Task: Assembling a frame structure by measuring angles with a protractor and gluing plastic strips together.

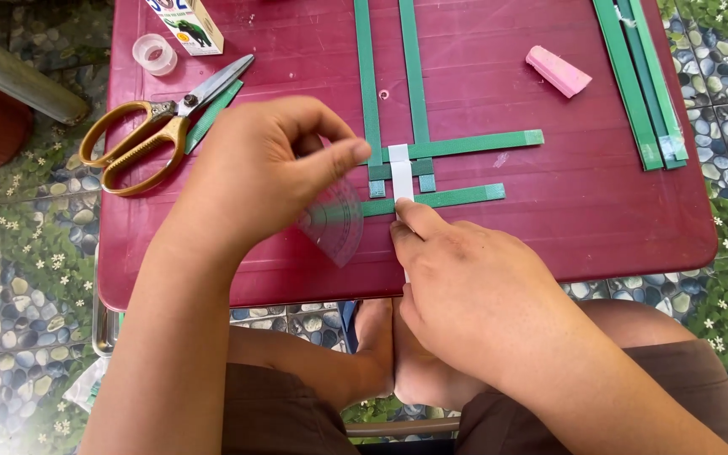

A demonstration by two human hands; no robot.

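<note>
- Strips first: we're working w/ green strips (pixel 414 150) laid in a grid on the maroon table (pixel 583 211), two running away from us, two crosswise, plus a white strip (pixel 400 173) woven thru the crossing near the table's front edge.
- Our left hand (pixel 267 173) pinches a clear protractor (pixel 334 223), thumb tip resting on the crossing – closed on it, not loose.
- Our right hand (pixel 473 295) pins the white strip's near end under the index finger, other fingers curled.
- Handling, our guess: strips look thin, light, springy and prob. slick, so they'd slide out of the weave; best held flat right at the crossings, not by the free ends.
- Scissors (pixel 157 126), tape roll (pixel 154 54), pink block (pixel 559 71), spare strips (pixel 642 84) lie well apart.
</note>
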